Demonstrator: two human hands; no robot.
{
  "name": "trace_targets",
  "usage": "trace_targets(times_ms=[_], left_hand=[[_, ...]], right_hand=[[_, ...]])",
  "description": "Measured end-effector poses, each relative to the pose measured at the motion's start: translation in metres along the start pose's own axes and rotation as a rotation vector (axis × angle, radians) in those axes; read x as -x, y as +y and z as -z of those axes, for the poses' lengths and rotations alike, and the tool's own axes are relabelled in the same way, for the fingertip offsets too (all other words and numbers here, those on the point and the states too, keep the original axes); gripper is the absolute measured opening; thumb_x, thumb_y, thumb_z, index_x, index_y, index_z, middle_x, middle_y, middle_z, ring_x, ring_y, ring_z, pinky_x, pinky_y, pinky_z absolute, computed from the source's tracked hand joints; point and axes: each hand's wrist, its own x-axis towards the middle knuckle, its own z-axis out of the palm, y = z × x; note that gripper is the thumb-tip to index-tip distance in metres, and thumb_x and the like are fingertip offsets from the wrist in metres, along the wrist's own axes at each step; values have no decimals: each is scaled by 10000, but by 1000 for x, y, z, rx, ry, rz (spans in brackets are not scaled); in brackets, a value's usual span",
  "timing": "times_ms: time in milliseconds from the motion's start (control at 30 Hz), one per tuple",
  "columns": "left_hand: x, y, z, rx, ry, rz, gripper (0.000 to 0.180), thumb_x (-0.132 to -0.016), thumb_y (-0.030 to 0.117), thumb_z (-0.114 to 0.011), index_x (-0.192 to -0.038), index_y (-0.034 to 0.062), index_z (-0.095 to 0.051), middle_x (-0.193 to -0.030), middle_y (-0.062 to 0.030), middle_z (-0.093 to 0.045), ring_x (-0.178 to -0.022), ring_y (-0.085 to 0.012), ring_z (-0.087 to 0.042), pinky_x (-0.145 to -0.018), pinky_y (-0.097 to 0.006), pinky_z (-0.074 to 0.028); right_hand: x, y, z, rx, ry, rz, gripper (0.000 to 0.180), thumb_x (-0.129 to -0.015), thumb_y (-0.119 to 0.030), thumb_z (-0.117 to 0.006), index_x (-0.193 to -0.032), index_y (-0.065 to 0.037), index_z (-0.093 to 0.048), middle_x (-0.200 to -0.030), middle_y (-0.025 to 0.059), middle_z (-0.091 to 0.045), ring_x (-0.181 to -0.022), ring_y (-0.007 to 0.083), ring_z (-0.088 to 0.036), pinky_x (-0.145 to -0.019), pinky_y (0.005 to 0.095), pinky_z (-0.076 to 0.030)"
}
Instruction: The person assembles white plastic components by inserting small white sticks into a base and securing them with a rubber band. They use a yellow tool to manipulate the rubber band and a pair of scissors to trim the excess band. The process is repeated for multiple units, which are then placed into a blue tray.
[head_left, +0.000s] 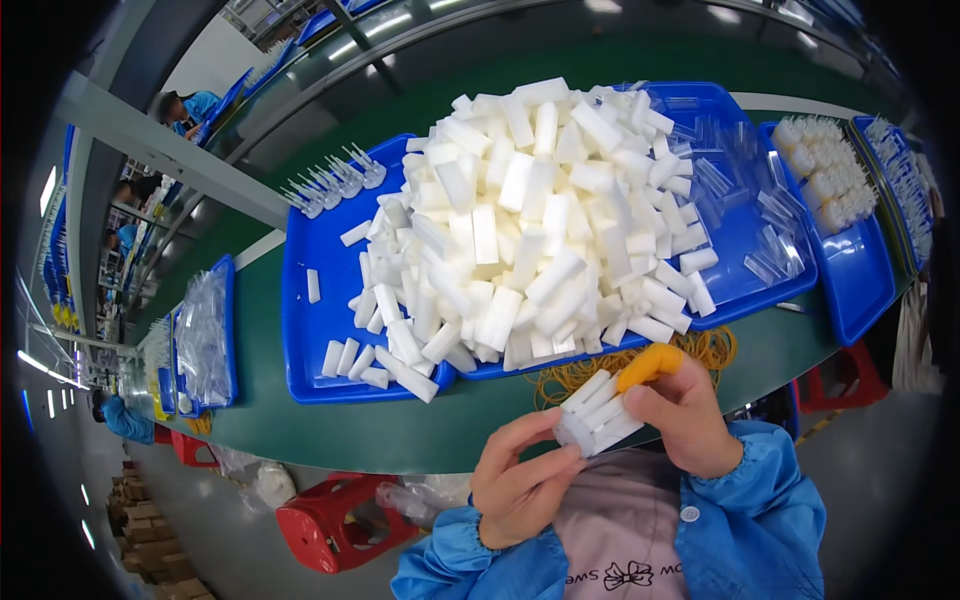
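Observation:
In front of my chest, both hands hold a small bundle of white sticks (604,408) set side by side, with a round translucent end piece toward the left. My left hand (525,465) pinches the bundle at that round end, thumb and fingers closed on it. At the other end, my right hand (690,405) grips it between thumb and fingers; a yellow-orange cover sits on one finger. Just beyond my hands rises a big heap of white foam-like blocks (530,200), piled over two blue trays (300,340). What the bundle's inner side looks like is hidden.
Yellow rubber bands (715,350) lie on the green table (430,440) beside my right hand. Clear plastic pieces (715,180) fill the right tray; white nozzle-like parts (345,180) stand at the left one. More blue trays (865,285) are to the right. A red stool (320,525) stands below.

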Motion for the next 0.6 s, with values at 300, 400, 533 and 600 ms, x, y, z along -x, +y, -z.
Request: trace_targets(times_ms=[300,400,533,600], left_hand=[[-12,0,6,403,-159,204,609,-723,0,-740,-1260,1,-454,-1176,-165,-528,-993,-249,-574,-823,-312,-488],[-24,3,7,473,-307,393,685,-765,2,-701,-1348,-20,-343,-1212,-147,-491,-1019,-240,-558,-847,-315,-476],[-14,0,2,478,-392,507,569,-744,-77,-676,-1264,-38,-448,-1166,-136,-488,-1003,-206,-557,-855,-314,-480],[-8,-5,-3,563,-378,465,480,-729,-115,-666,-1183,-53,-522,-1101,-123,-503,-984,-203,-559,-860,-316,-482]], right_hand=[[2,-8,7,94,-10,147,114,-847,-37,-620,-945,9,-586,-913,49,-614,-821,79,-560,-726,222,-456],[5,-14,17,138,5,107,130,-833,-41,-642,-948,7,-606,-910,47,-616,-808,77,-566,-709,213,-455],[6,-21,26,447,-164,165,164,-798,-43,-684,-956,-26,-646,-846,21,-612,-765,69,-548,-669,202,-432],[5,-32,31,582,-201,360,206,-770,-50,-704,-968,-36,-648,-813,15,-601,-721,86,-527,-648,219,-422]])
